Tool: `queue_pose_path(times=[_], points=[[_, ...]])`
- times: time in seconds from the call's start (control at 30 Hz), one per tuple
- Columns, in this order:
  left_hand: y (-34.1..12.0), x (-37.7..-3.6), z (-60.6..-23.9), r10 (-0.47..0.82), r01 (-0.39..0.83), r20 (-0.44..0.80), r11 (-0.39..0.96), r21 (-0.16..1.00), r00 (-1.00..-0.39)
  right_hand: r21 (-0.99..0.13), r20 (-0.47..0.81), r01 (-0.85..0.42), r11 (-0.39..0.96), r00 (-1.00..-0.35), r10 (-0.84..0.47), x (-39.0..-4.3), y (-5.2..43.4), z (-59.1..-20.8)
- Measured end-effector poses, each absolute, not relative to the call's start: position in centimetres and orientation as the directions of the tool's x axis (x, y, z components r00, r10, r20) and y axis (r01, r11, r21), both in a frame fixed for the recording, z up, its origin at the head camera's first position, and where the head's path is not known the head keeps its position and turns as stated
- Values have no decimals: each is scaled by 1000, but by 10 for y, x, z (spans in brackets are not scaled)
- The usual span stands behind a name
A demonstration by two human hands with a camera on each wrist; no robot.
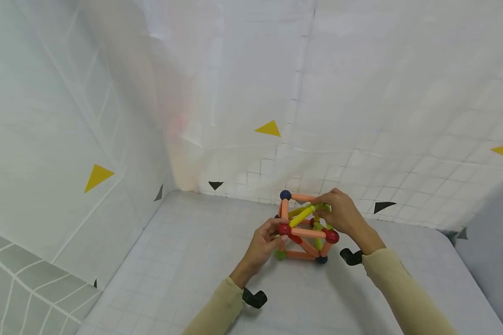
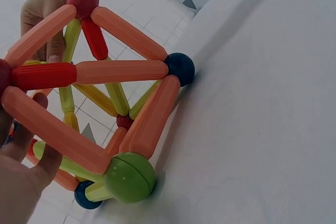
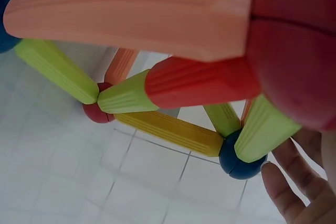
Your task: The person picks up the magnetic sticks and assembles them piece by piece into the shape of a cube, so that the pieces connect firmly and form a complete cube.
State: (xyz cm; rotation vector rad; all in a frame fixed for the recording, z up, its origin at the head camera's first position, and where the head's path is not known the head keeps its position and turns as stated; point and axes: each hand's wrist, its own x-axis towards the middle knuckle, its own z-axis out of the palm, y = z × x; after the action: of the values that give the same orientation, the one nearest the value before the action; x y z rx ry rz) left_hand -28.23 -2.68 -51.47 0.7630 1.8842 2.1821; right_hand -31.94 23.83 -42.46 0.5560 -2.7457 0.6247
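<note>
A cube-like frame of magnetic building sticks and balls stands on the white surface, with orange sticks (image 1: pixel 308 233) along its front edges. At its upper front left corner, my left hand (image 1: pixel 257 246) grips a red ball (image 1: pixel 284 229) between fingers and thumb. A yellow stick (image 1: pixel 302 217) slants from that corner across the top. My right hand (image 1: pixel 339 211) pinches its far end near the back right corner, where the fingers hide part of the joint. Another red ball (image 1: pixel 332 237) marks the front right corner; a green ball (image 2: pixel 129 177) sits at the bottom.
A white gridded wall (image 1: pixel 402 177) rises close behind the frame, and another wall (image 1: pixel 121 200) bounds the left side. Dark curved pieces (image 1: pixel 254 298) stick out at both wrists. Yellow triangles (image 1: pixel 269 128) mark the walls.
</note>
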Motion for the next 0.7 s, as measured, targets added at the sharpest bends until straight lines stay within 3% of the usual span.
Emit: queue_pose_path(times=[0.43,0.7], points=[[-27,-282,-513,438,209,278,-201,957,-855,-290,376,-515,807,-837,-398,-320,235,-425],[-26,-283,-513,445,204,273,-197,959,-853,-270,366,-513,815,-837,-406,-321,232,-424]])
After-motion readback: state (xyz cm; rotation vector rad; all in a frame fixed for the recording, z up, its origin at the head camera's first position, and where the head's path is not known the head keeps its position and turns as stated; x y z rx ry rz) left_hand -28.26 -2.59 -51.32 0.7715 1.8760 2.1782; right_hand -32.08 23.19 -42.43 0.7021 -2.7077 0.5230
